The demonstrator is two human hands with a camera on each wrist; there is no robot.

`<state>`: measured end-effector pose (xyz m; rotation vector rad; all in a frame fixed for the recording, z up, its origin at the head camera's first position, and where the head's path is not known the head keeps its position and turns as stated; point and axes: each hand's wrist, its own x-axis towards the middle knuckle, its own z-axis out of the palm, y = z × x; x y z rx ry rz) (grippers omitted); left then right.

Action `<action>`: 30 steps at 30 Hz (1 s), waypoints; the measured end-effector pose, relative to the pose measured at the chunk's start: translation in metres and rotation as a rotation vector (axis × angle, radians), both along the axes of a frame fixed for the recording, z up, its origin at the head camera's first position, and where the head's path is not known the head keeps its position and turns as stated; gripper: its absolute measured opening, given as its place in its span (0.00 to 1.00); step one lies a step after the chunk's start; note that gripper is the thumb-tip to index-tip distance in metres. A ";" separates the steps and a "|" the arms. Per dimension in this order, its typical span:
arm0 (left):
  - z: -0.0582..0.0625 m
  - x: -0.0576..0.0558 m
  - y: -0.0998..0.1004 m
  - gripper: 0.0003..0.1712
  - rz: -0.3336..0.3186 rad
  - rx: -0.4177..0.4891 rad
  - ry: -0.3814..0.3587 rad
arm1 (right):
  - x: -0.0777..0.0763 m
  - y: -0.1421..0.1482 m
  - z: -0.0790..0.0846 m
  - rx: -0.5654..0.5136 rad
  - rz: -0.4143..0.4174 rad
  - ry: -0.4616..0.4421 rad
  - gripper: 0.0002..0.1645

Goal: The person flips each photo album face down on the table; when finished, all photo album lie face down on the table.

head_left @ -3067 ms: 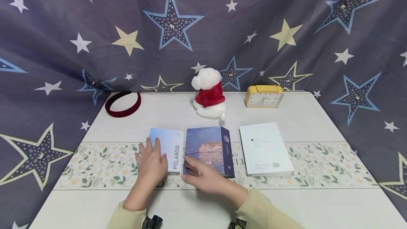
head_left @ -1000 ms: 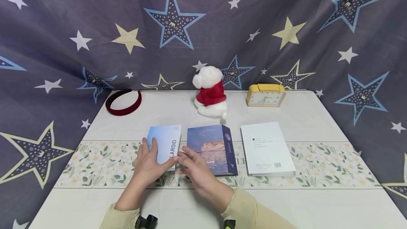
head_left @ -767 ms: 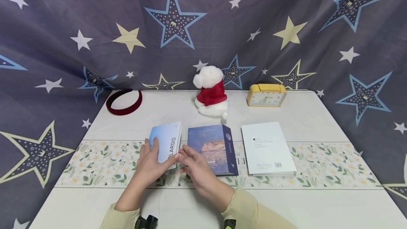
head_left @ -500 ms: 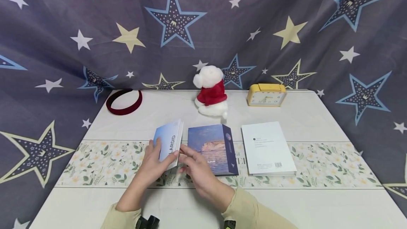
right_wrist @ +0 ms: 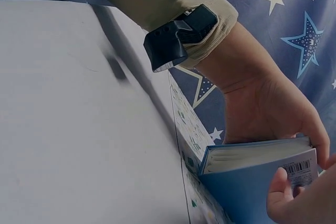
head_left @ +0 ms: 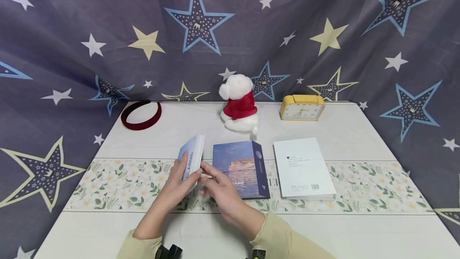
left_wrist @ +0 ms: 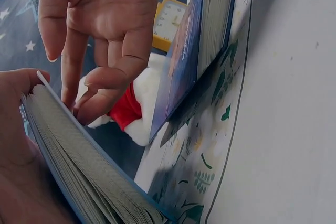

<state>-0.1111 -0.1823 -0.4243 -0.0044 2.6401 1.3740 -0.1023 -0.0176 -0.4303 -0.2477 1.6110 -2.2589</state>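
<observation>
A light blue photo album (head_left: 190,159) marked POLAROID stands tilted up on its lower edge at the left of the row. My left hand (head_left: 174,185) grips it, fingers over the front cover and thumb at the near edge; the right wrist view shows this left hand (right_wrist: 262,103) from the other side. With loosely bent fingers, my right hand (head_left: 224,193) touches the back cover (right_wrist: 236,195), close to its barcode. In the left wrist view the page edges (left_wrist: 86,156) fan slightly. Just right lies a dark blue album (head_left: 235,167) with a seaside cliff painting.
A white book (head_left: 302,167) lies further right on the floral band of the tablecloth (head_left: 115,187). Behind are a dark red headband (head_left: 141,125), a white plush toy (head_left: 238,105) in a red top and a yellow clock (head_left: 302,108). A star-patterned curtain (head_left: 251,43) hangs behind the table.
The POLAROID album lay flat at first; its left side has since risen and it has tilted steeply. My right hand moved left from the painted album to the POLAROID album's edge.
</observation>
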 end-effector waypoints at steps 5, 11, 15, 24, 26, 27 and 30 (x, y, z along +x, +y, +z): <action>-0.003 -0.002 0.000 0.52 -0.018 0.072 0.019 | 0.000 0.000 0.000 0.008 0.015 0.018 0.30; -0.002 -0.002 -0.001 0.53 -0.025 0.164 0.004 | 0.000 -0.002 -0.003 0.035 0.026 0.033 0.30; 0.001 -0.002 -0.002 0.51 0.013 0.195 -0.038 | 0.001 -0.004 -0.008 0.079 0.053 0.055 0.31; 0.005 0.001 -0.010 0.38 0.067 0.341 -0.037 | 0.006 -0.008 -0.015 0.299 0.172 0.102 0.36; 0.006 0.002 -0.013 0.37 0.080 0.368 -0.030 | 0.008 -0.010 -0.016 0.358 0.177 0.110 0.37; 0.007 0.003 -0.014 0.37 0.088 0.376 -0.031 | 0.009 -0.010 -0.016 0.374 0.178 0.115 0.37; 0.009 0.003 -0.018 0.36 0.101 0.419 -0.024 | 0.011 -0.012 -0.016 0.392 0.181 0.114 0.38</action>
